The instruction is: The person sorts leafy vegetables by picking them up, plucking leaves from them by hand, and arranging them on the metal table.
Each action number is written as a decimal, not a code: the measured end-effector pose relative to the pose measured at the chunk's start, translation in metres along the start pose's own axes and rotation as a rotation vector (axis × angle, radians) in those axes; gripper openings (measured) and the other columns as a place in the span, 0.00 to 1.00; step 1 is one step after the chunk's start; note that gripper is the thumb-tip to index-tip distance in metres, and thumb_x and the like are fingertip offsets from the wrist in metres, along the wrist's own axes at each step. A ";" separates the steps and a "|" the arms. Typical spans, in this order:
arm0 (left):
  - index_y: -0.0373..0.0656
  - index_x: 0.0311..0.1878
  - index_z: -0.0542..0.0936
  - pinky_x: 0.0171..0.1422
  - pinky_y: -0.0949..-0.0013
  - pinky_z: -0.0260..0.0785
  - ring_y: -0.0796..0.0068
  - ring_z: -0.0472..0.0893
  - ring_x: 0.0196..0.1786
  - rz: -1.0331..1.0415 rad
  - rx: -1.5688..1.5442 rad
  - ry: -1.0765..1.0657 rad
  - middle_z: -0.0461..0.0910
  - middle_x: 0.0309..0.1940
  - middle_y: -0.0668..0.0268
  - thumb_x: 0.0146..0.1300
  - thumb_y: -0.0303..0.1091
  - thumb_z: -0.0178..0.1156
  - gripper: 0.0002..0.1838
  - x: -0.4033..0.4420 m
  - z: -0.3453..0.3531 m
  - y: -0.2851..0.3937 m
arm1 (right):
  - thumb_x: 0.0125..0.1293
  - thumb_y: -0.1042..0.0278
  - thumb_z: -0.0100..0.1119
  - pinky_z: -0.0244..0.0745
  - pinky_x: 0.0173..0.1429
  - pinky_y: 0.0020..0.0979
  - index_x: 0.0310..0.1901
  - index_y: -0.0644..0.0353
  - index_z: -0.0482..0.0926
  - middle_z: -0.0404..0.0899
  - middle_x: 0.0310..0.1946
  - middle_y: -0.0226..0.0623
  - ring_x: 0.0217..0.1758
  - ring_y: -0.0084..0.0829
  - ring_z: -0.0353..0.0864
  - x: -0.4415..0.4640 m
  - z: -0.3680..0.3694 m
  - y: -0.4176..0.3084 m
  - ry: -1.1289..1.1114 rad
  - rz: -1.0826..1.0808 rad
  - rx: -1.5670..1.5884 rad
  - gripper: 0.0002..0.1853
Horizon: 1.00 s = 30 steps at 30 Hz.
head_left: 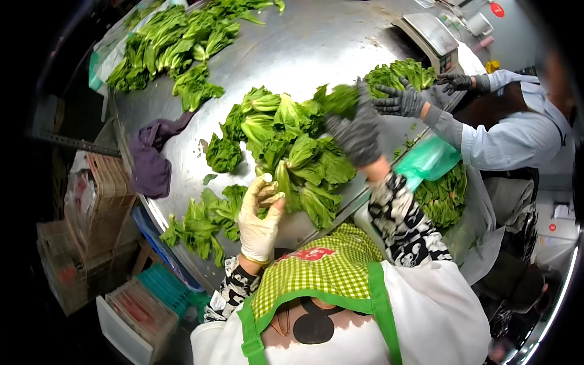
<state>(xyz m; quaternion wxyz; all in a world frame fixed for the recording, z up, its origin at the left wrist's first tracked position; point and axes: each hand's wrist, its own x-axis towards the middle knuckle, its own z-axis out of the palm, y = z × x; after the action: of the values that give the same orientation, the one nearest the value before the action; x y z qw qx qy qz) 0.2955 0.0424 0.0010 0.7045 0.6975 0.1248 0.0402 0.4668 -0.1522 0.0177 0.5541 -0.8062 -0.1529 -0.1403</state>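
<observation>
My left hand (pixel 260 219), in a cream glove, is raised palm-up at the near side of the lettuce pile (pixel 286 137). Its fingers are half curled and apart, with nothing visible in them. In a dark grey glove, my right hand (pixel 358 134) is blurred by motion at the pile's right side. Between its thumb and fingers is a head of lettuce (pixel 338 101), smeared as well. Loose lettuce (pixel 204 224) lies to the left of my left hand. The pile rests on a metal table (pixel 292 55).
Across on the right, a co-worker's grey-gloved hands (pixel 401 100) are at more lettuce (pixel 398 75), near a scale (pixel 429 36). Lettuce is heaped at the back left (pixel 176 45). A purple cloth (pixel 152 158) hangs over the left edge. Bagged lettuce (pixel 441 194) stands right; crates (pixel 109 188) stand left.
</observation>
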 end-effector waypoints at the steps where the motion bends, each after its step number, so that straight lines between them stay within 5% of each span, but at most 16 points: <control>1: 0.35 0.62 0.71 0.55 0.72 0.73 0.75 0.80 0.47 -0.005 -0.041 0.037 0.80 0.46 0.61 0.62 0.29 0.66 0.26 0.000 -0.003 -0.010 | 0.62 0.60 0.64 0.67 0.68 0.41 0.71 0.61 0.55 0.74 0.56 0.47 0.59 0.41 0.74 0.017 -0.017 0.024 0.015 0.007 -0.116 0.40; 3: 0.36 0.58 0.74 0.52 0.72 0.74 0.75 0.81 0.45 -0.032 -0.038 0.096 0.82 0.45 0.62 0.61 0.28 0.66 0.22 -0.002 -0.008 -0.015 | 0.62 0.53 0.61 0.61 0.70 0.43 0.71 0.57 0.57 0.73 0.58 0.46 0.62 0.42 0.72 0.048 -0.061 0.091 -0.086 -0.044 -0.536 0.39; 5: 0.39 0.54 0.77 0.49 0.74 0.75 0.76 0.82 0.42 0.023 0.073 0.121 0.83 0.42 0.64 0.60 0.27 0.66 0.18 -0.001 -0.014 -0.018 | 0.63 0.45 0.58 0.55 0.73 0.45 0.71 0.53 0.60 0.72 0.61 0.45 0.66 0.42 0.69 0.076 -0.099 0.170 -0.387 -0.405 -1.073 0.38; 6: 0.39 0.47 0.80 0.46 0.75 0.74 0.76 0.82 0.37 0.032 0.074 0.182 0.83 0.36 0.65 0.59 0.27 0.67 0.13 0.001 -0.013 -0.016 | 0.62 0.47 0.59 0.56 0.72 0.45 0.71 0.52 0.59 0.71 0.62 0.45 0.66 0.44 0.68 0.066 -0.079 0.155 -0.266 0.097 -1.051 0.38; 8: 0.40 0.38 0.81 0.43 0.74 0.74 0.76 0.81 0.33 0.035 0.288 0.201 0.83 0.32 0.66 0.58 0.27 0.67 0.06 0.008 -0.027 -0.014 | 0.59 0.58 0.59 0.52 0.74 0.47 0.72 0.53 0.56 0.61 0.69 0.46 0.73 0.46 0.57 0.056 -0.067 0.124 -0.444 0.233 -1.325 0.39; 10: 0.42 0.34 0.80 0.45 0.68 0.75 0.73 0.82 0.35 0.241 0.487 0.260 0.83 0.32 0.64 0.54 0.29 0.69 0.07 0.024 -0.046 -0.005 | 0.58 0.58 0.60 0.50 0.75 0.45 0.73 0.54 0.54 0.60 0.70 0.47 0.74 0.46 0.56 0.054 -0.072 0.151 -0.462 0.302 -1.230 0.41; 14: 0.36 0.55 0.76 0.58 0.65 0.72 0.61 0.81 0.52 0.204 0.748 0.394 0.81 0.49 0.53 0.57 0.26 0.65 0.22 0.070 -0.095 -0.025 | 0.56 0.60 0.65 0.51 0.76 0.43 0.73 0.55 0.54 0.62 0.68 0.48 0.73 0.46 0.58 0.056 -0.069 0.124 -0.439 0.304 -1.234 0.44; 16: 0.38 0.66 0.68 0.64 0.64 0.68 0.58 0.76 0.60 0.115 0.701 0.309 0.75 0.59 0.50 0.57 0.24 0.63 0.31 0.097 -0.115 -0.044 | 0.55 0.62 0.67 0.52 0.75 0.42 0.71 0.56 0.59 0.65 0.66 0.49 0.72 0.47 0.61 0.055 -0.065 0.100 -0.397 0.221 -1.219 0.42; 20: 0.34 0.68 0.64 0.66 0.64 0.66 0.58 0.75 0.61 0.015 0.278 0.151 0.77 0.57 0.53 0.52 0.21 0.67 0.38 0.135 -0.122 -0.088 | 0.56 0.62 0.68 0.56 0.73 0.43 0.65 0.58 0.69 0.71 0.61 0.51 0.68 0.48 0.66 0.034 -0.052 0.059 -0.305 0.040 -0.985 0.34; 21: 0.33 0.69 0.62 0.53 0.67 0.75 0.65 0.82 0.47 -0.006 0.491 0.126 0.82 0.48 0.57 0.52 0.21 0.68 0.40 0.138 -0.124 -0.086 | 0.57 0.63 0.67 0.59 0.72 0.43 0.62 0.60 0.72 0.74 0.58 0.50 0.65 0.48 0.69 0.026 -0.048 0.053 -0.299 -0.062 -0.880 0.31; 24: 0.34 0.64 0.68 0.33 0.71 0.76 0.75 0.81 0.28 -0.352 0.288 -0.023 0.83 0.35 0.63 0.53 0.22 0.69 0.35 0.127 -0.116 -0.053 | 0.57 0.63 0.67 0.61 0.70 0.43 0.62 0.60 0.72 0.75 0.57 0.49 0.64 0.47 0.69 0.000 -0.034 0.013 -0.368 -0.104 -0.783 0.30; 25: 0.34 0.55 0.75 0.21 0.77 0.67 0.83 0.75 0.20 -0.309 0.201 -0.029 0.79 0.25 0.69 0.54 0.23 0.69 0.24 0.122 -0.113 -0.047 | 0.58 0.65 0.66 0.62 0.69 0.42 0.61 0.61 0.73 0.75 0.56 0.49 0.62 0.47 0.71 -0.009 -0.030 0.008 -0.388 -0.115 -0.753 0.29; 28: 0.34 0.55 0.75 0.28 0.80 0.69 0.82 0.77 0.25 -0.466 -0.263 0.063 0.78 0.31 0.70 0.57 0.27 0.69 0.23 0.114 -0.118 -0.052 | 0.59 0.69 0.66 0.66 0.66 0.41 0.60 0.64 0.74 0.76 0.55 0.50 0.59 0.46 0.73 -0.034 -0.016 -0.004 -0.439 -0.135 -0.658 0.26; 30: 0.37 0.49 0.79 0.27 0.77 0.65 0.75 0.78 0.26 -0.377 -0.525 0.044 0.84 0.36 0.61 0.64 0.34 0.63 0.14 0.107 -0.135 -0.065 | 0.58 0.71 0.67 0.68 0.64 0.39 0.60 0.64 0.73 0.76 0.54 0.50 0.59 0.44 0.74 -0.047 -0.005 -0.019 -0.465 -0.129 -0.599 0.26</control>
<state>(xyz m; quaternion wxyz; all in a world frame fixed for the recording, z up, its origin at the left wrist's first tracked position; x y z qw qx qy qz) 0.3597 0.1963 -0.0759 0.8526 0.4554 0.2522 -0.0450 0.4161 -0.1543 0.0172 0.2345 -0.9314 -0.2772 -0.0268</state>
